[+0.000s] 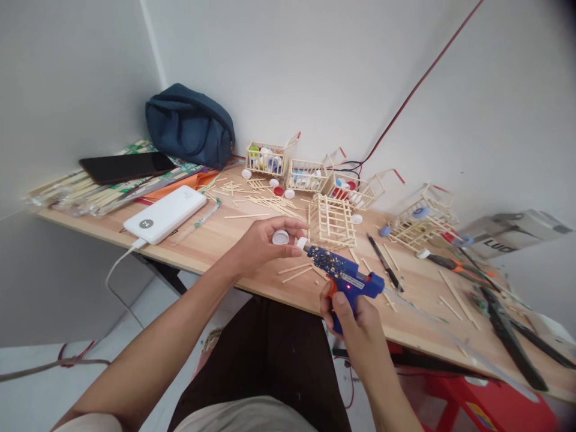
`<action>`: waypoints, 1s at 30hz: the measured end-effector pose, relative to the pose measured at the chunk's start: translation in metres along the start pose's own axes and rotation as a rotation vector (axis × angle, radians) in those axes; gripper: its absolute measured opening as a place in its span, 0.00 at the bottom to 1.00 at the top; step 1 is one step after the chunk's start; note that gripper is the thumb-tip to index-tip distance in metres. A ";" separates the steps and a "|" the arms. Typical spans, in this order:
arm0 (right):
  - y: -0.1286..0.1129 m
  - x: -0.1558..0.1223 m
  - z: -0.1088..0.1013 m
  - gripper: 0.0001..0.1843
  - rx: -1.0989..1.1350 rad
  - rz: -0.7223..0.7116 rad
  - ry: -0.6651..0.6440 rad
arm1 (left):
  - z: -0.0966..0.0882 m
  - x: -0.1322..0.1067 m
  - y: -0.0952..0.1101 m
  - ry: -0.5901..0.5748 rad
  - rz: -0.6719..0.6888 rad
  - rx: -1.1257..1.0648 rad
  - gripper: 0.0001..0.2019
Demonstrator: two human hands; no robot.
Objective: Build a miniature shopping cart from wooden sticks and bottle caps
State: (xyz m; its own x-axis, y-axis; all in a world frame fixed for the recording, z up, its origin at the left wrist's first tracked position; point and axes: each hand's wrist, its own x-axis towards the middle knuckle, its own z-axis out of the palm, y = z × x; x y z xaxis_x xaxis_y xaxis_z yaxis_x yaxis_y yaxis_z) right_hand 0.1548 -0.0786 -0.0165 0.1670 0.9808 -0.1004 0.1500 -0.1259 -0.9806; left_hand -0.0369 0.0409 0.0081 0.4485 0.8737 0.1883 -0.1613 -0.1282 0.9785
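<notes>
A crowded, pale wood-grain worktop (211, 240), both hands busy above its near edge

From where I stand, a navy fabric bag (191, 129) sits against the white wall (292, 72), likely out of the way, beside a row of small carts (308, 175) made of pale sticks; a slatted stick basket (333, 222) stands just beyond the hands. The right hand (360, 327) is clamped round a blue plastic glue gun (346, 270), fingers at its orange trigger (332, 288), presumably for control. The left hand (265, 243) curls round a white plastic cap (280, 237) and pinches a white piece (301, 243), perhaps another cap, at the nozzle (306, 248). Thin loose sticks (297, 275) clutter the wood nearby, rather in the way
</notes>
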 end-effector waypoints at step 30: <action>-0.013 0.002 -0.016 0.22 0.142 -0.021 0.079 | -0.030 -0.004 -0.001 0.139 -0.197 -0.440 0.18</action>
State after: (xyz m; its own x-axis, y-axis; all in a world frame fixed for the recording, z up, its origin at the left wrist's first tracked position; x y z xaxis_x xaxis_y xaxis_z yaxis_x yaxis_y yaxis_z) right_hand 0.1684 -0.0773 -0.0013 0.2426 0.9675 -0.0716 0.0154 -0.0776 -0.9969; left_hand -0.0651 0.0512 0.0043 0.3913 0.9195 -0.0386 -0.4546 0.2296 0.8606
